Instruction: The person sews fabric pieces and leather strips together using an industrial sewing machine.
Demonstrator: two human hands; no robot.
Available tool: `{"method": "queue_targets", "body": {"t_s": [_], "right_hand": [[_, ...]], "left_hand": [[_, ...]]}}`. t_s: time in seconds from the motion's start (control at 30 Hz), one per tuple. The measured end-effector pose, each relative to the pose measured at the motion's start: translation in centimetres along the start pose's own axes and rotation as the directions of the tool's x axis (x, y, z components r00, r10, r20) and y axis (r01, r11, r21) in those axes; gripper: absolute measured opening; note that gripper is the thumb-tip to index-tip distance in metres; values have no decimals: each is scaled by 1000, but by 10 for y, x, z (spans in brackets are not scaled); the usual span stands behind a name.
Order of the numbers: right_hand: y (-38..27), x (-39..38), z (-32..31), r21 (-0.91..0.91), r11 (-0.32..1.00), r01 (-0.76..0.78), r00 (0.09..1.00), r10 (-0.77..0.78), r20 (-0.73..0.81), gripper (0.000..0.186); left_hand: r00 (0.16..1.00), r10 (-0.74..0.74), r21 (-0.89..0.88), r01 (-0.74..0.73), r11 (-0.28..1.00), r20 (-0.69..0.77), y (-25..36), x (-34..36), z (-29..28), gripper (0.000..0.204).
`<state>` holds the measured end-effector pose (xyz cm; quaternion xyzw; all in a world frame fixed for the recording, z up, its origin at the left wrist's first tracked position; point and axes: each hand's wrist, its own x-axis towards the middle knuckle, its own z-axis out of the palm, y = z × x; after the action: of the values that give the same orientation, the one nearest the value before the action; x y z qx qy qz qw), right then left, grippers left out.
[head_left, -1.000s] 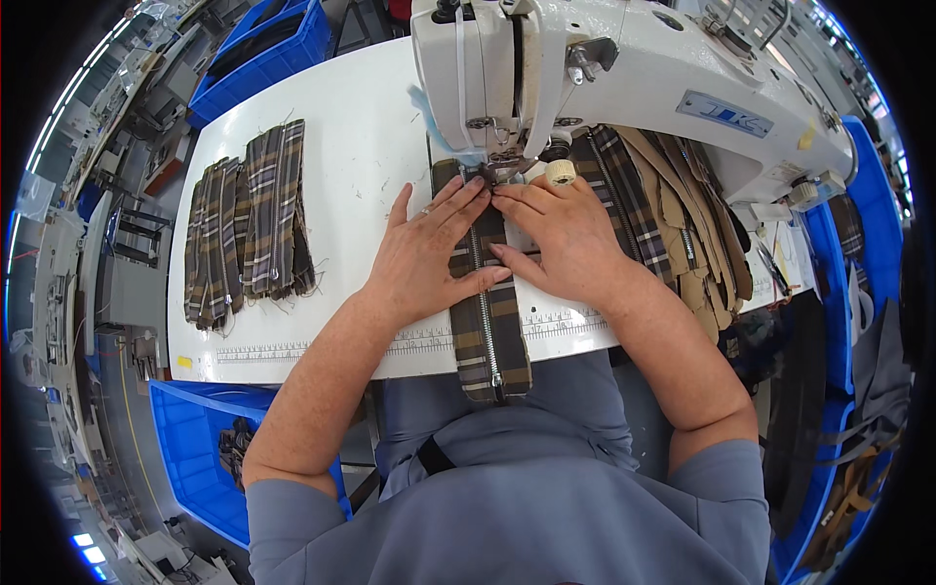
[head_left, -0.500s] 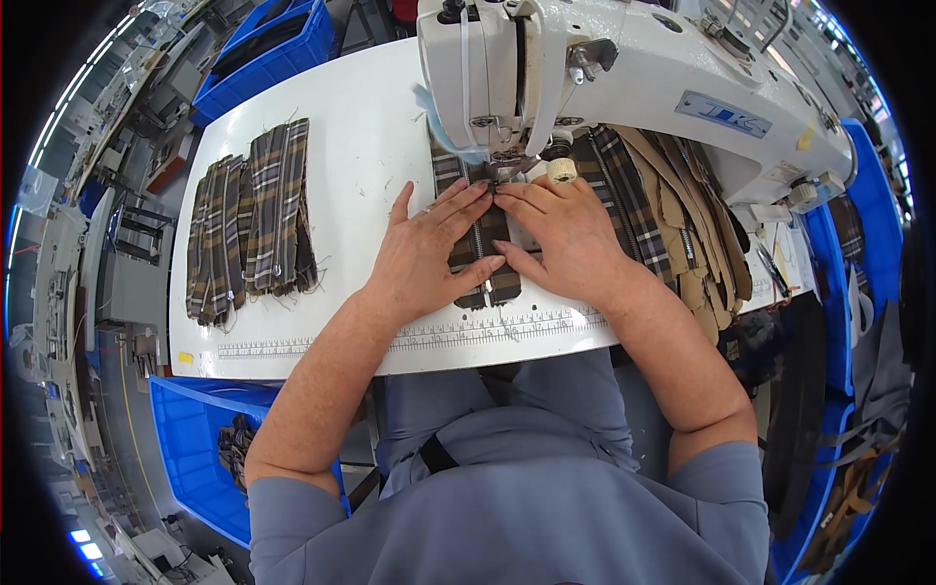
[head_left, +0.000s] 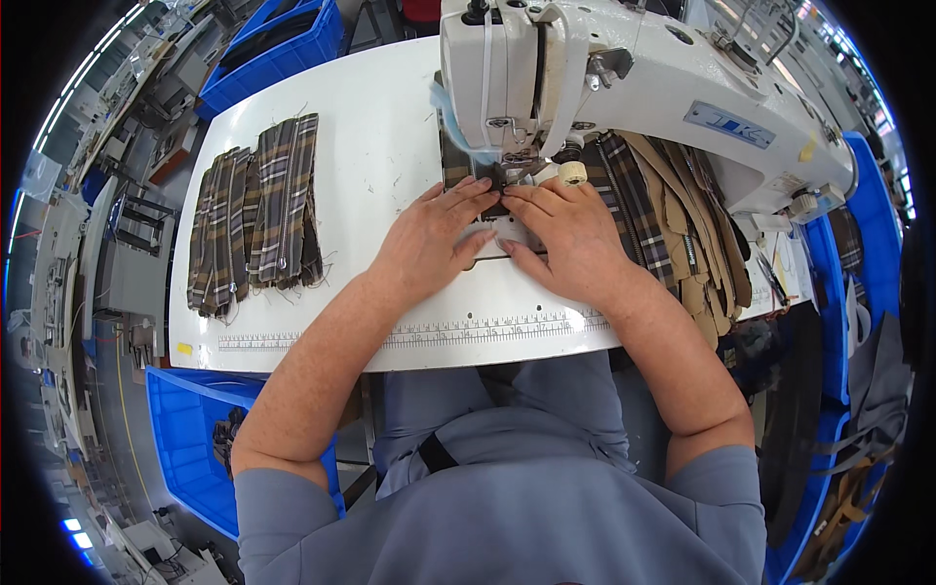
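Note:
A white sewing machine [head_left: 476, 83] stands over the table, its needle area directly beyond my fingertips. A dark plaid fabric strip [head_left: 455, 168] runs under the machine head; only its near end lies by my fingers. My left hand [head_left: 429, 239] is laid nearly flat, fingertips on that end, thumb apart and pointing inward. My right hand [head_left: 577, 234] mirrors it, with outstretched fingers beside the presser foot and the thumb over the metal needle plate. Neither hand grips anything. The fingers hide part of the strip's end.
Plaid pieces with zippers [head_left: 283, 205] lie at the table's left. More plaid and tan pieces [head_left: 673, 214] are piled under the machine arm at right. A ruler scale [head_left: 468, 330] marks the near edge. Blue bins [head_left: 190, 429] stand around the table.
The plaid strip has moved away from me under the machine head, and its zipper end no longer shows between my hands. The needle plate is now uncovered. My hands stay close to the needle.

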<state>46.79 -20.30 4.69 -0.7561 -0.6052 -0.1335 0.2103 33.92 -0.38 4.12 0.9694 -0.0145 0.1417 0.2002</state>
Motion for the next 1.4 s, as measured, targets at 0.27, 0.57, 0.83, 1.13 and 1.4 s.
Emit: {"method": "queue_targets", "body": {"t_s": [0.27,0.57,0.83,1.13,1.4], "right_hand": [[6,-1,-6,-19,998,53,993,-55,-108,28],[10,-23,-69,-313,913,-263,965,251,-77,30],[-30,-77,-58,-213,957,-197,978,206,21,19],[-92,-78,-56,309,943,-123,990,94,106,18],[-71,-70,-67,643,760,-90,984,-31,175,15]], "left_hand": [[998,38,32,-40,999,41,-22,40,-17,35],[989,71,393,-119,912,133,-17,48,-25,32],[994,-32,805,-69,589,108,-18,-42,-93,21],[996,83,97,-86,992,44,58,-58,-45,44],[970,233,56,-237,970,63,65,16,47,77]]}}
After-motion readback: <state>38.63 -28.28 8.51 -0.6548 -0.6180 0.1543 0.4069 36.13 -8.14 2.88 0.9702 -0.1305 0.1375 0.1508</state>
